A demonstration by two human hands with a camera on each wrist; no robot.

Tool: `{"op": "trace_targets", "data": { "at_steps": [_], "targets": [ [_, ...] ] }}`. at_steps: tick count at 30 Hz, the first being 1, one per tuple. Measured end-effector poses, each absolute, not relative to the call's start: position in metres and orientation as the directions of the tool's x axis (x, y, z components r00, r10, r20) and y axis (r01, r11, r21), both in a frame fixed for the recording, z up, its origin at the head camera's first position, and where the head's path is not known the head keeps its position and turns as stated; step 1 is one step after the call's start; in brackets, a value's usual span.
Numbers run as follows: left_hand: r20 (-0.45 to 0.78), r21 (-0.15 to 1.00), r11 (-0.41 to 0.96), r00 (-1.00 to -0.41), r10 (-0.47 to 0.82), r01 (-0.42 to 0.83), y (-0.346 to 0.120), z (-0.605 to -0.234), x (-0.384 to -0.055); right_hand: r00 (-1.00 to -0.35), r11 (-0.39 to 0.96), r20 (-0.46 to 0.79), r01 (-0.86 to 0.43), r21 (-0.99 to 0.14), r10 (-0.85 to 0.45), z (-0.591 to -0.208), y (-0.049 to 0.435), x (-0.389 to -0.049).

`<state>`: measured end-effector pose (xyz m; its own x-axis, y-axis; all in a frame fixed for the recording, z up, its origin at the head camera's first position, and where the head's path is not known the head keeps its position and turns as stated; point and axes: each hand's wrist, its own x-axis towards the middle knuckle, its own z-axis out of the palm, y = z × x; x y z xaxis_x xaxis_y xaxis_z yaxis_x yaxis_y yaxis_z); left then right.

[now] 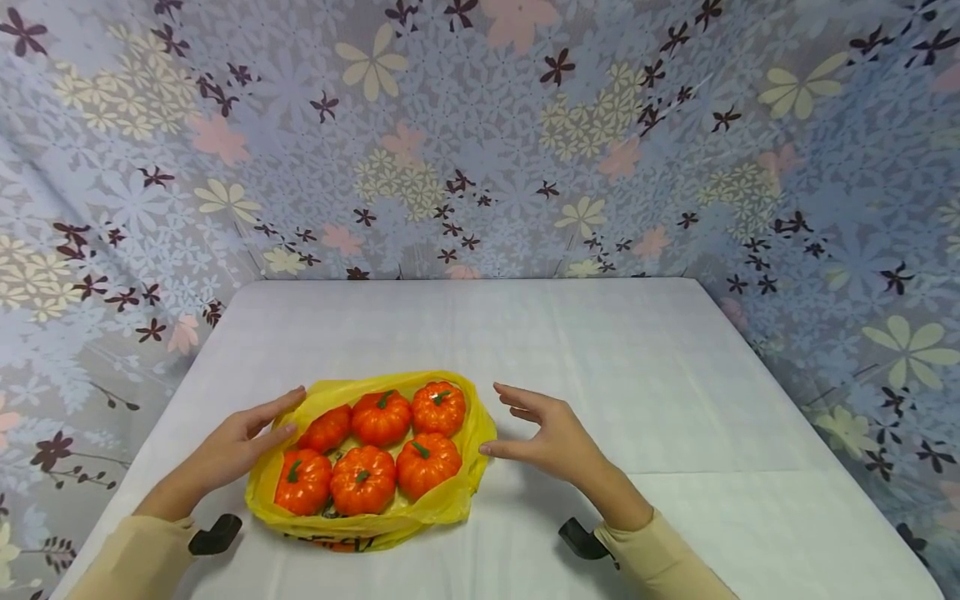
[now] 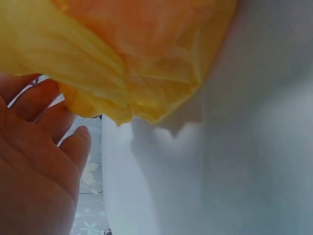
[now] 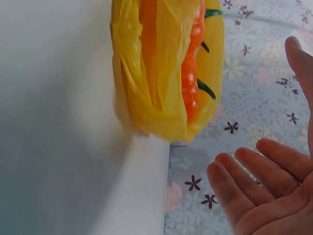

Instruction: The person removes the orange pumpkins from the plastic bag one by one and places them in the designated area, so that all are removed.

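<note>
A yellow plastic bag lies on the table with its mouth spread wide. Inside sit several small orange pumpkins with green stems. My left hand is at the bag's left side, fingers extended and overlapping its rim; in the left wrist view the bag hides some fingertips, so firm contact is unclear. On the opposite side, my right hand is held with fingers and thumb spread, its thumb tip by the bag's right edge. The right wrist view shows that hand holding nothing, apart from the bag.
A white cloth covers the table, and a crease runs across its right part. Floral fabric hangs behind and at both sides. Dark wrist camera mounts stick out below both wrists.
</note>
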<state>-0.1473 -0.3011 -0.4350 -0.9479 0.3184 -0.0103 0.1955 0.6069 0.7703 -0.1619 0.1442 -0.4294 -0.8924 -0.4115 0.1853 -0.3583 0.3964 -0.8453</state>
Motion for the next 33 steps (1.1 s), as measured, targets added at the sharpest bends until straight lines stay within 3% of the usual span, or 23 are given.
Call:
{"op": "trace_targets", "data": {
  "at_steps": [17,33],
  "targets": [
    [-0.01,0.774,0.607,-0.953,0.302,0.184,-0.302,-0.439,-0.146,-0.863,0.337,0.135,-0.328,-0.882,-0.486,-0.44,0.11,-0.157],
    [-0.002,0.787,0.587,-0.95,0.312,0.191,-0.301,-0.437,-0.145,-0.806,0.259,0.217,-0.412,-0.874,-0.551,-0.451,0.089,-0.15]
  ]
}}
